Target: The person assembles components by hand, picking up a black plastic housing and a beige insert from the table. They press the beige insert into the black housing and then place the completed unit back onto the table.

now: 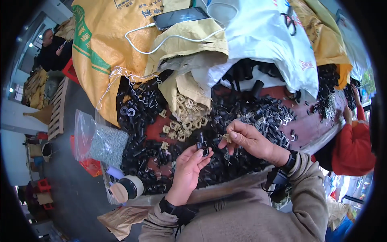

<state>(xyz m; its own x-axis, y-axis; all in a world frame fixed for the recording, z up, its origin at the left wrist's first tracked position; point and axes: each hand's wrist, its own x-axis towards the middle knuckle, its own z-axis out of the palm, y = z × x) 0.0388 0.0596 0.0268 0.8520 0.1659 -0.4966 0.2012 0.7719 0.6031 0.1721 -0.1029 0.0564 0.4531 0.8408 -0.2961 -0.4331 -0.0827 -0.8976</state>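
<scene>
Between the thumb and fingers of my left hand (188, 169) stands a black plastic fitting (202, 144), its narrow tube end pointing up. Just to the right, my right hand (250, 140) pinches a small beige plastic clip (227, 138) in its fingertips, apart from the fitting. Beyond both hands, a heap of beige clips (186, 121) spills out of a torn paper sack (189, 90). Many loose black plastic parts (250, 115) cover the table around and under my hands.
A phone (180, 18) with a white cable lies on the sacks at the back. A clear bag of grey-blue pellets (108, 145) and a lidded jar (132, 186) sit at the left edge. A white sack (266, 40) holds black tubes. A person in red (354, 147) works at the right.
</scene>
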